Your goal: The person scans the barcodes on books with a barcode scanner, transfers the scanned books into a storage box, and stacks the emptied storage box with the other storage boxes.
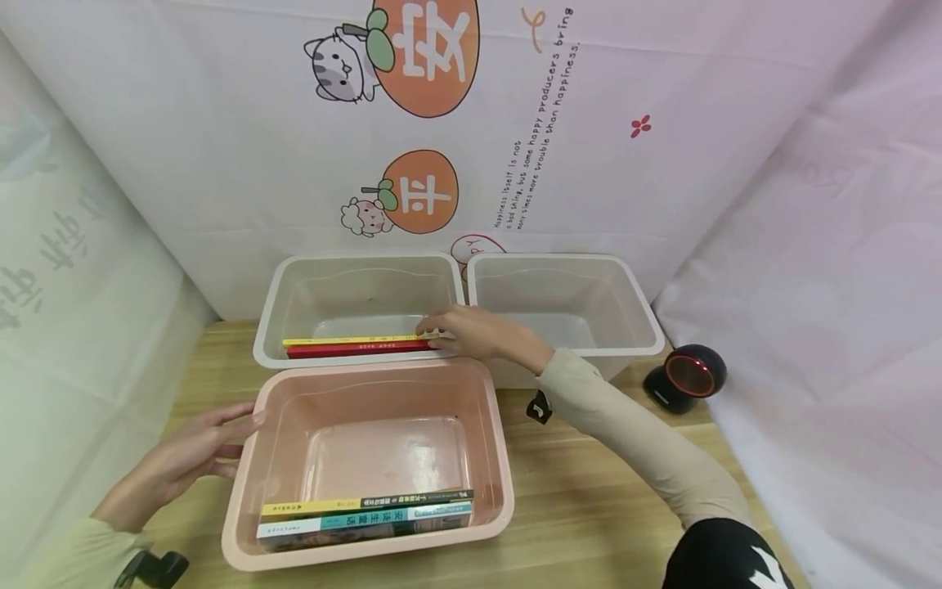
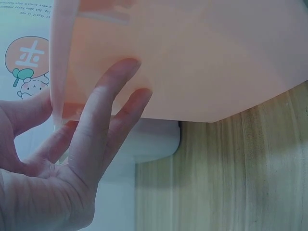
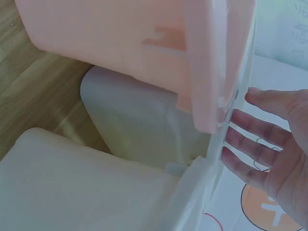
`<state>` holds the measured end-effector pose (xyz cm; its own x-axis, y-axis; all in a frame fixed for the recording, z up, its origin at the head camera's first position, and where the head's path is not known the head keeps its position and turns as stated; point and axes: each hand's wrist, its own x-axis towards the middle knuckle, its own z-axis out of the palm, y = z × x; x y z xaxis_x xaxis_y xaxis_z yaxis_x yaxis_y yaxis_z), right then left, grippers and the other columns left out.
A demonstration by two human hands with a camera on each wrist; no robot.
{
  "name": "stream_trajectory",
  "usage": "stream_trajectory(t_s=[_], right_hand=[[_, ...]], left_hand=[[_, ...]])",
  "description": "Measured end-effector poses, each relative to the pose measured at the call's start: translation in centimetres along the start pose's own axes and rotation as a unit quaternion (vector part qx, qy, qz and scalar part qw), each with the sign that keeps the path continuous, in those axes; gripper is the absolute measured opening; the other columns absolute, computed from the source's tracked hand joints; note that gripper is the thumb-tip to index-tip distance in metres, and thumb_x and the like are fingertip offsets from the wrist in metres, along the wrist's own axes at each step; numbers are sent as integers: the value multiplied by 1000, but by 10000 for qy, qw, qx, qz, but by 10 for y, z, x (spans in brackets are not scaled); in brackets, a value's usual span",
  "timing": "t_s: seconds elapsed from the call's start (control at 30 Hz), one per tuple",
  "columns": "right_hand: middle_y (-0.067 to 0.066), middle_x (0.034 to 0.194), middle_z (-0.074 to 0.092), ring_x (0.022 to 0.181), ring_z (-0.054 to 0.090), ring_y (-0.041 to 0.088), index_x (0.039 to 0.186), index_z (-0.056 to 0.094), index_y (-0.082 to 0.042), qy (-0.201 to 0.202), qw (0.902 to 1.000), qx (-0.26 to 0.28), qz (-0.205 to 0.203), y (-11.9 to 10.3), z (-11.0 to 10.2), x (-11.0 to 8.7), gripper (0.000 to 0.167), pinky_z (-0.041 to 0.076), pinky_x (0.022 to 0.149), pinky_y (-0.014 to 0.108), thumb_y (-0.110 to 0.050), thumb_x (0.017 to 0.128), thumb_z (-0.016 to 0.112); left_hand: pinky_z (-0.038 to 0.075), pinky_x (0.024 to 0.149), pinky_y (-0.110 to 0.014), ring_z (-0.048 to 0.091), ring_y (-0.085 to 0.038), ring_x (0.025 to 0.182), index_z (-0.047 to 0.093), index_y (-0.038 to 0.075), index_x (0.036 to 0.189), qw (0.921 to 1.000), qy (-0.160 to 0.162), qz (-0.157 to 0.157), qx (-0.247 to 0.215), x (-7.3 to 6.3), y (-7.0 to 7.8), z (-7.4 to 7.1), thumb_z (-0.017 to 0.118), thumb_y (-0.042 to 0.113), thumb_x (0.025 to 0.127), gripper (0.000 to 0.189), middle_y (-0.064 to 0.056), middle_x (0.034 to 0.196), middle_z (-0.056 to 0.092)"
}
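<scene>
My right hand (image 1: pixel 471 331) reaches into the left white bin (image 1: pixel 268 307), its fingertips at the right end of a yellow book (image 1: pixel 338 340) and a red book (image 1: pixel 353 350). Those two stand side by side along the bin's near wall. Thumb and fingers of the right hand (image 3: pixel 284 139) are spread apart at the rim in its wrist view; the books are hidden there. My left hand (image 1: pixel 199 446) touches the left side of the pink bin (image 1: pixel 239 483). Its fairly straight fingers (image 2: pixel 108 91) lie against the outer wall, thumb at the rim.
Several books (image 1: pixel 368 519) stand along the pink bin's near wall. A second white bin (image 1: pixel 651 323) stands at the right, beside the first. A round black device (image 1: pixel 692 372) with a red ring sits on the wooden table (image 1: pixel 589 507). Printed cloth (image 1: pixel 625 74) hangs behind.
</scene>
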<state>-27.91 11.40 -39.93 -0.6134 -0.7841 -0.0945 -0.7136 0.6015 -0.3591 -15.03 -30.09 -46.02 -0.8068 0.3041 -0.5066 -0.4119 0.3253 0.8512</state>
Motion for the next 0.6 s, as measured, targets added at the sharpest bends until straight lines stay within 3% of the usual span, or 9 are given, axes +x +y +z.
stream_trajectory(t_s=[0.17, 0.33, 0.6], right_hand=[[8, 138, 67, 128, 63, 25, 134, 70, -8, 231, 9994, -158, -223, -9, 3, -7, 31, 52, 111, 41, -14, 104, 67], [5, 133, 69, 123, 65, 20, 132, 71, -10, 406, 9949, -322, -862, -26, 1, -20, 29, 55, 106, 33, -15, 104, 67], [3, 142, 64, 132, 59, 17, 141, 65, -12, -320, 9945, 224, -976, -49, 1, -34, 35, 51, 111, 32, -20, 107, 63]], left_hand=[[65, 83, -43, 73, -24, 108, 5, -13, 162, 10000, -44, 42, -9, -1, -1, 1, 48, 34, 112, 80, -20, 133, 69], [65, 84, -43, 72, -26, 110, 4, -13, 161, 10000, -76, 26, 13, 0, -1, 1, 47, 35, 113, 81, -22, 134, 68], [65, 83, -43, 72, -27, 111, 5, -13, 162, 10000, -13, 1, 69, 1, -1, 0, 47, 36, 113, 81, -23, 136, 65]])
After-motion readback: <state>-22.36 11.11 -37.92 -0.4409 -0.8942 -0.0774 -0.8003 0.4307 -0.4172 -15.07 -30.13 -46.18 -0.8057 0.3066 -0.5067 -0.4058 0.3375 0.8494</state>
